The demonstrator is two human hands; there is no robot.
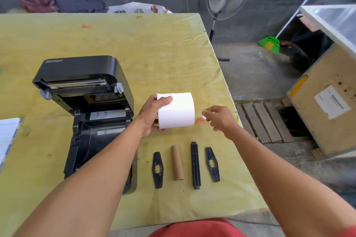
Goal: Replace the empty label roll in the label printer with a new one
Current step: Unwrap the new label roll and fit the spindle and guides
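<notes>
1. Nearest, at the lower centre of the frame, the loose holder parts are lying in a row on the yellow-covered table (134,44): a black guide plate (158,169), the empty cardboard core (177,162), the black spindle (195,165) and a second guide plate (212,164). They are sitting near the table's front edge, so a sweeping forearm could be knocking one to the floor.
2. Just above them, the left hand (152,115) is gripping the new label roll (176,110), thumb over its top and fingers curled beneath, holding it at the frame's centre.
3. The right hand (219,119), just beside the roll's right end, is pinching what looks like a small orange-pink tab (201,120), though blur is making this uncertain. If that tab is the roll's seal, a slack grip could be letting the outer labels unwind or crease.
4. Left of centre, the label printer (86,113) is standing with its lid raised and no roll showing in its bay. Loading the roll reversed, or without spindle and plates, would be risking a misfeed.
5. Counting: two guide plates, one core, one spindle, one new roll, one printer.
</notes>
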